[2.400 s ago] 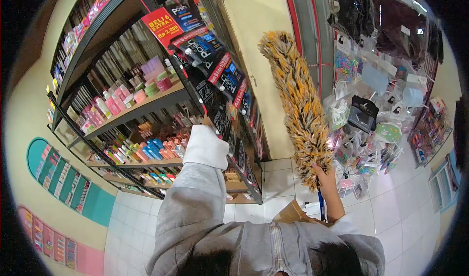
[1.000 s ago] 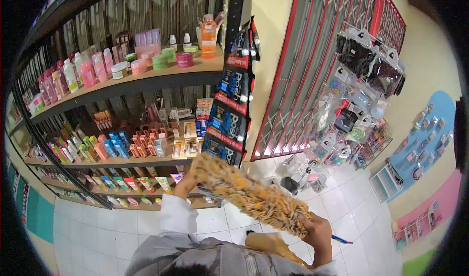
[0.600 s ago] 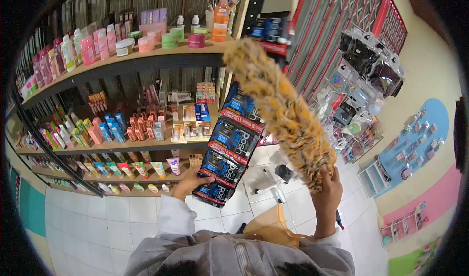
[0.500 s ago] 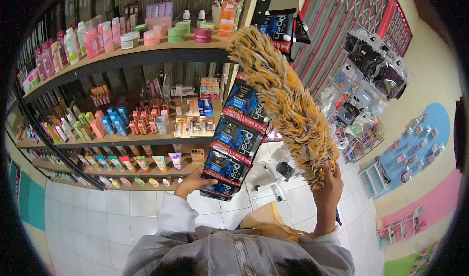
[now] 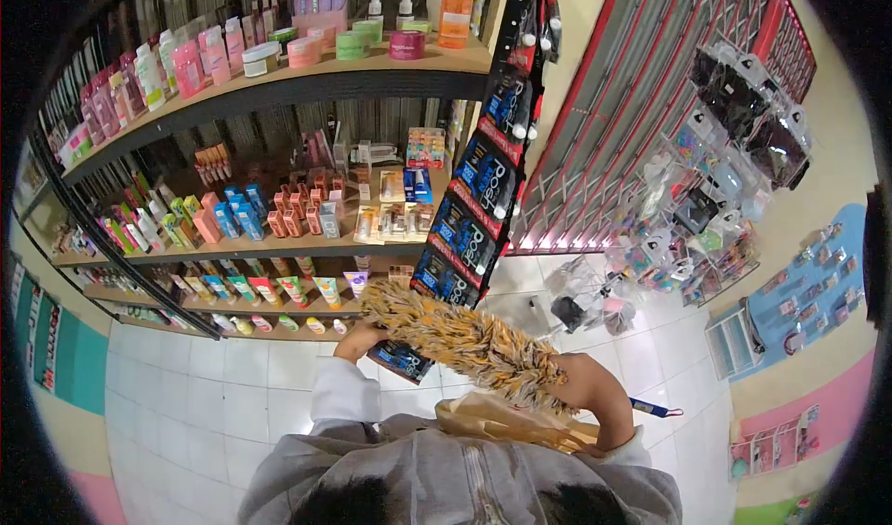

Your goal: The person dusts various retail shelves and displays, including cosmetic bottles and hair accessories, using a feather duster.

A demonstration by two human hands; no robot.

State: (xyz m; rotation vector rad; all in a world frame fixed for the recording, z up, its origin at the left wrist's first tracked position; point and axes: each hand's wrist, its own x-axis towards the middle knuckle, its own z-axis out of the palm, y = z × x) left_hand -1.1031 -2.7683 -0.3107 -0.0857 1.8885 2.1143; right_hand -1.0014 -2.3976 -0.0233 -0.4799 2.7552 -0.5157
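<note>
A fluffy orange-and-grey duster (image 5: 465, 337) lies across the lower part of a hanging strip of sachets (image 5: 465, 232). The sachets are black and blue with red bands and the word "posh". My right hand (image 5: 595, 390) is closed around the duster's near end, and a blue handle tip (image 5: 655, 408) sticks out to the right behind the wrist. My left hand (image 5: 360, 341) grips the left edge of the strip near its bottom, just below the duster's tip. Some of its fingers are hidden behind the sachets.
A shelf unit (image 5: 307, 88) on the left carries jars, bottles, small boxes and tubes. Red folding grille (image 5: 595, 107) stands behind the strip. Packaged goods (image 5: 697, 190) hang at the right, near a blue wall panel (image 5: 808, 283). White floor tiles (image 5: 223, 376) lie below.
The duster has swung down and left, from the upper strip to its lower end. The strip now hangs straighter, and my left hand still grips its lower part. The view has shifted slightly.
</note>
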